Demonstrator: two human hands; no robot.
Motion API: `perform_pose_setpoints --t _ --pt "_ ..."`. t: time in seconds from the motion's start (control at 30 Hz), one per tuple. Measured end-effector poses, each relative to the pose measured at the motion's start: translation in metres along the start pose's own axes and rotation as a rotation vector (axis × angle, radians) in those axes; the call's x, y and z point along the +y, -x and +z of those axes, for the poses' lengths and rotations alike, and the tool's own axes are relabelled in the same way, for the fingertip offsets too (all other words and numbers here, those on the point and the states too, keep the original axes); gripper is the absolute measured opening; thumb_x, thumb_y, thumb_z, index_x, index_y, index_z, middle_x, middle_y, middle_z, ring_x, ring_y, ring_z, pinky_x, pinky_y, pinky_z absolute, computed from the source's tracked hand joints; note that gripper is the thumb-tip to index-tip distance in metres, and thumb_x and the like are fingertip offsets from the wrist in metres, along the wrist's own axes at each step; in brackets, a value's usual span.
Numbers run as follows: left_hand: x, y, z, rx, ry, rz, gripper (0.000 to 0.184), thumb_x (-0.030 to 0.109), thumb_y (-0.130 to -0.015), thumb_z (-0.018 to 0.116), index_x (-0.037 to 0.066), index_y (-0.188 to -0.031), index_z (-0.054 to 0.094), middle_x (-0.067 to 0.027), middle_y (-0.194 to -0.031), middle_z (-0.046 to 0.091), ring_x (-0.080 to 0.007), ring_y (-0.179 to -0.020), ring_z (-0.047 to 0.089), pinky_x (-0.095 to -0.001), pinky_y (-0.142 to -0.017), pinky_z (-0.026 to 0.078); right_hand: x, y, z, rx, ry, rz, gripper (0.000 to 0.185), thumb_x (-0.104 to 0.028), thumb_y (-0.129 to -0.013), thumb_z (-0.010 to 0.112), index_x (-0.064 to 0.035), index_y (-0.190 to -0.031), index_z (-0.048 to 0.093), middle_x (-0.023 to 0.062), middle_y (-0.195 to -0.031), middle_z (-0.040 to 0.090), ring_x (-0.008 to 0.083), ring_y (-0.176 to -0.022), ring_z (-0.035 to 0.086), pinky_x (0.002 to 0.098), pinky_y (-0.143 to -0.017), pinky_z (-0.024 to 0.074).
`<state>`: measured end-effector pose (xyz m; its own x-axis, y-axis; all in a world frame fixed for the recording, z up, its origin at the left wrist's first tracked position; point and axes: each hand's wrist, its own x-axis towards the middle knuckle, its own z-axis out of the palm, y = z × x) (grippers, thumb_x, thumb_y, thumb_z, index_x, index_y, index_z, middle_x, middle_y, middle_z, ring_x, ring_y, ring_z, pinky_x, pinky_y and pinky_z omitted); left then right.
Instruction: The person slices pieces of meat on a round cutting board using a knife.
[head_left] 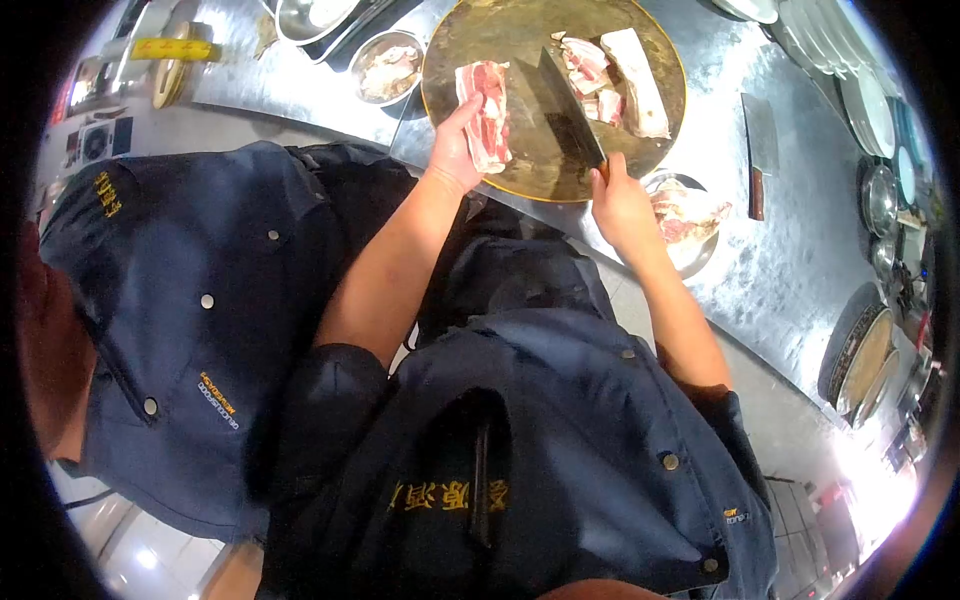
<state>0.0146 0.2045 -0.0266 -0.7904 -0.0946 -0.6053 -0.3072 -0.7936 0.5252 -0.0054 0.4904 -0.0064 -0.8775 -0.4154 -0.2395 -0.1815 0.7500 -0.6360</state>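
Note:
My left hand (456, 150) grips a slab of raw pork belly (484, 110), striped red and white, at the left side of a round chopping board (535, 60). In my right hand (622, 205) is the handle of a cleaver (572, 112), its dark blade slanting up and left over the board. Right of the blade lie cut pork pieces (588, 68) and a longer pale slab of pork (636, 85). Below my right hand's side of the board, a metal bowl (690, 265) holds a chunk of raw meat (688, 212).
A second cleaver (760, 140) lies on the steel counter (725, 50) to the right. A metal bowl of meat pieces (388, 70) stands left of the board. Stacked white plates (815, 35) line the far right. A co-worker in a dark jacket (200, 300) stands close on my left.

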Motion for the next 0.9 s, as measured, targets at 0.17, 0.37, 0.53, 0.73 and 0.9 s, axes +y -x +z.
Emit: perform_pose_setpoints --t 0.17,0.37,0.53,0.73,0.9 --pt "-0.007 -0.005 0.006 0.071 0.01 -0.019 0.036 0.05 -0.103 0.067 0.017 -0.119 0.069 -0.0027 -0.09 0.07 -0.0221 -0.076 0.069 -0.042 -0.062 0.055 -0.008 0.006 -0.003 -0.015 0.01 0.039 0.031 -0.026 -0.11 0.054 -0.001 -0.124 0.044 0.0339 -0.082 0.07 0.0559 -0.08 0.069 0.0657 -0.073 0.0546" --pt "-0.017 -0.022 0.022 -0.008 -0.197 0.164 0.039 0.043 -0.108 0.061 0.032 -0.145 0.059 0.0077 -0.104 0.064 -0.0124 -0.072 0.061 -0.0306 -0.059 0.051 -0.014 0.009 0.002 0.037 -0.004 0.007 0.038 -0.025 -0.108 0.05 0.0086 -0.124 0.046 0.0329 -0.09 0.071 0.0538 -0.083 0.071 0.062 -0.078 0.0569" --pt "-0.001 -0.037 0.01 -0.037 -0.279 0.062 0.042 0.035 -0.105 0.065 0.028 -0.146 0.062 0.0058 -0.124 0.069 -0.0172 -0.086 0.065 -0.0329 -0.07 0.054 -0.031 0.018 -0.021 0.015 -0.116 0.059 0.032 -0.031 -0.111 0.047 -0.0006 -0.123 0.051 0.0308 -0.095 0.074 0.0518 -0.087 0.073 0.0623 -0.077 0.0563" --pt "-0.007 -0.05 0.01 -0.112 -0.304 0.068 0.043 0.033 -0.109 0.06 0.024 -0.151 0.062 0.0124 -0.127 0.07 -0.0077 -0.093 0.062 -0.0296 -0.072 0.049 -0.018 0.012 0.005 0.066 -0.072 0.031 0.031 -0.032 -0.111 0.048 -0.0029 -0.122 0.053 0.0292 -0.096 0.075 0.0495 -0.088 0.074 0.0623 -0.077 0.0566" --pt "-0.015 -0.042 0.037 -0.109 -0.267 0.11 0.041 0.033 -0.108 0.058 0.025 -0.148 0.062 0.0052 -0.125 0.069 -0.0179 -0.098 0.065 -0.0361 -0.08 0.053 -0.018 0.011 0.016 0.071 -0.064 0.024 0.033 -0.033 -0.111 0.047 -0.0029 -0.122 0.053 0.0287 -0.097 0.075 0.0497 -0.091 0.074 0.0622 -0.077 0.0567"
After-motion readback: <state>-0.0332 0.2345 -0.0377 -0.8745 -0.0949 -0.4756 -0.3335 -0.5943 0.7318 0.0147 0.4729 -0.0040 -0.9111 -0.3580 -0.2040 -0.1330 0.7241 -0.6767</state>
